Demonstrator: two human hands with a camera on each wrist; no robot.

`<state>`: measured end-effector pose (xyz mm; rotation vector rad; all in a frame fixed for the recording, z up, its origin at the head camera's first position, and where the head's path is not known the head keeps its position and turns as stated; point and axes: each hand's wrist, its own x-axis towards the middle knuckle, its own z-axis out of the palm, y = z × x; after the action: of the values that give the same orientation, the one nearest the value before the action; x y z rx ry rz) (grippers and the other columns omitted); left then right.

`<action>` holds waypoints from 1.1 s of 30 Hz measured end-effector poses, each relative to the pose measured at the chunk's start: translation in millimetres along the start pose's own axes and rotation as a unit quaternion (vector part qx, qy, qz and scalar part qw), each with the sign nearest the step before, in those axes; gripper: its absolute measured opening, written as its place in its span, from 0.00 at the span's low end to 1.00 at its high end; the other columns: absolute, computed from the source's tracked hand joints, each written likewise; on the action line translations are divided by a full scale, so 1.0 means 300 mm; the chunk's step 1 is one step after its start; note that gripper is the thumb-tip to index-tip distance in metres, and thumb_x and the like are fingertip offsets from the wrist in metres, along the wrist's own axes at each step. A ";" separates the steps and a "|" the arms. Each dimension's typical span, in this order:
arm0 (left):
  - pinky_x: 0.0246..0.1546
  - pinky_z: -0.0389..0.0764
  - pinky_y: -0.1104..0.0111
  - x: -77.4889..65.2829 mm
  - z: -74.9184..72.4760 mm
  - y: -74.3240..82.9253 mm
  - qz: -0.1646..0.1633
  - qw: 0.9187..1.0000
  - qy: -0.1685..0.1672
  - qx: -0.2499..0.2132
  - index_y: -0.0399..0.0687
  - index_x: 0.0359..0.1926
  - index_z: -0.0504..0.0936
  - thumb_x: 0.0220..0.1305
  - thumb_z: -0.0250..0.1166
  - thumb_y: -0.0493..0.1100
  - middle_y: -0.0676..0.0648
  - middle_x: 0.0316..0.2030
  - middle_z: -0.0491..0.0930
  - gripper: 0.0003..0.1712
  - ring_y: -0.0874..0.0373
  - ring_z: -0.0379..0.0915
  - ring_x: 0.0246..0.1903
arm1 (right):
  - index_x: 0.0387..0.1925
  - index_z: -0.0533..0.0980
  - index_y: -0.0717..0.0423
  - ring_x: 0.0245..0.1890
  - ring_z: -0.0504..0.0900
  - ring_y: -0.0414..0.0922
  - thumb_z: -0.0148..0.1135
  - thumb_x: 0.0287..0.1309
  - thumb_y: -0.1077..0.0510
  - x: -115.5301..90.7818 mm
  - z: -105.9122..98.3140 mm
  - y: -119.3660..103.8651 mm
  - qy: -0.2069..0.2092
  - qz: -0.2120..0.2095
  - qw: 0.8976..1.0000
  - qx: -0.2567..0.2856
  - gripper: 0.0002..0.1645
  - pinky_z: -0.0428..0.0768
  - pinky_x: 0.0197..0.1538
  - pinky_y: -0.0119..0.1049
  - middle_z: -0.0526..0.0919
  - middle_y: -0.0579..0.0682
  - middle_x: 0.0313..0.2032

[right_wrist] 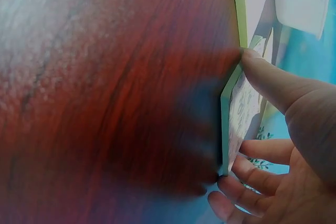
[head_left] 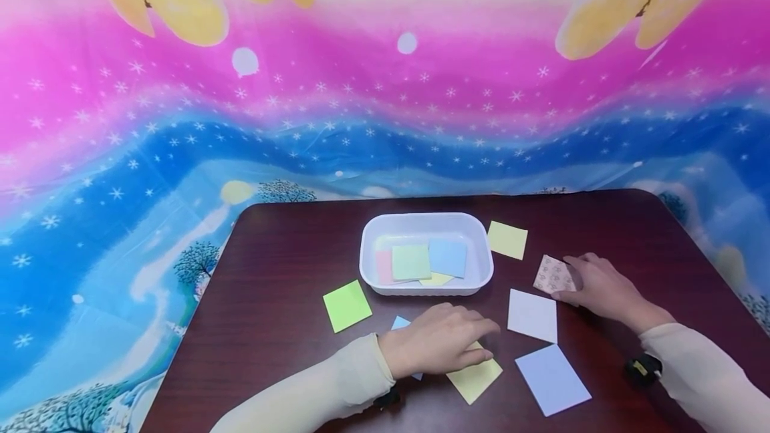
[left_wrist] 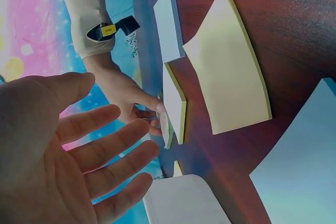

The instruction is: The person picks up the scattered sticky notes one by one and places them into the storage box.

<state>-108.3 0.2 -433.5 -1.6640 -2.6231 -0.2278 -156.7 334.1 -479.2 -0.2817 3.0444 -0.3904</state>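
Observation:
On the right side of the table, my right hand point(head_left: 601, 291) pinches a sticky note pad with a small printed pattern point(head_left: 550, 275) by its edges. The right wrist view shows the thumb on one edge of this patterned pad point(right_wrist: 242, 114) and fingertips at the opposite edge. My left hand point(head_left: 438, 341) hovers over a yellow sticky note pad point(head_left: 475, 383), fingers spread and holding nothing in the left wrist view. Partly hidden beneath that hand lies a blue pad point(head_left: 400, 323). A white pad point(head_left: 532, 315) and a lavender pad point(head_left: 553, 379) lie between the hands.
A white plastic tray point(head_left: 366, 260) stands at the back centre, with several pads inside, among them a green one point(head_left: 411, 262) and a blue one point(head_left: 448, 257). Left of it lies a bright green pad point(head_left: 347, 306); a pale yellow pad point(head_left: 507, 240) lies to its right.

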 end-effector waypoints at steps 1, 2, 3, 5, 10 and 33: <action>0.37 0.73 0.75 0.000 0.000 0.000 0.000 1.000 0.000 0.001 0.57 0.56 0.76 0.66 0.52 0.58 0.60 0.45 0.79 0.22 0.68 0.74 0.42 | 0.58 0.66 0.75 0.45 0.70 0.64 0.67 0.39 0.32 0.000 0.001 0.002 0.000 0.002 1.000 0.002 0.58 0.74 0.43 0.61 0.69 0.74 0.50; 0.37 0.73 0.75 0.000 0.000 0.000 0.000 1.000 0.000 0.001 0.57 0.56 0.76 0.66 0.52 0.58 0.60 0.45 0.79 0.22 0.68 0.74 0.42 | 0.58 0.66 0.76 0.44 0.70 0.64 0.67 0.38 0.32 -0.001 0.002 0.004 0.001 0.003 1.000 0.003 0.59 0.74 0.43 0.61 0.69 0.75 0.50; 0.37 0.73 0.75 0.000 0.000 0.000 -0.001 1.000 0.001 0.001 0.57 0.56 0.76 0.66 0.52 0.58 0.60 0.45 0.79 0.22 0.68 0.74 0.42 | 0.58 0.66 0.76 0.44 0.70 0.64 0.67 0.38 0.32 0.000 0.004 0.006 0.001 0.005 1.000 0.006 0.59 0.74 0.43 0.61 0.69 0.74 0.49; 0.37 0.73 0.75 -0.001 0.001 -0.001 -0.002 1.000 0.002 0.001 0.57 0.56 0.76 0.66 0.52 0.58 0.60 0.45 0.79 0.22 0.68 0.74 0.42 | 0.57 0.65 0.77 0.43 0.70 0.63 0.68 0.37 0.32 0.001 0.007 0.008 0.003 0.007 1.000 0.014 0.60 0.74 0.42 0.61 0.69 0.74 0.49; 0.37 0.72 0.76 0.003 0.001 -0.002 -0.001 1.000 0.005 -0.003 0.57 0.56 0.76 0.66 0.52 0.58 0.60 0.45 0.79 0.22 0.68 0.74 0.41 | 0.58 0.64 0.77 0.40 0.70 0.59 0.70 0.37 0.35 0.006 0.008 0.011 0.011 0.011 0.999 0.036 0.59 0.75 0.41 0.58 0.67 0.73 0.48; 0.37 0.72 0.77 0.020 -0.011 -0.012 -0.014 1.000 0.006 -0.022 0.57 0.56 0.77 0.66 0.52 0.58 0.60 0.44 0.80 0.22 0.71 0.74 0.39 | 0.53 0.72 0.60 0.22 0.70 0.41 0.64 0.54 0.57 0.000 -0.046 0.007 0.076 -0.045 0.991 0.100 0.25 0.69 0.25 0.36 0.78 0.50 0.28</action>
<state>-114.4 3.7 -429.9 -1.6342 -2.6516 -0.2972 -158.1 339.4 -466.4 -0.3947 3.1120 -0.7500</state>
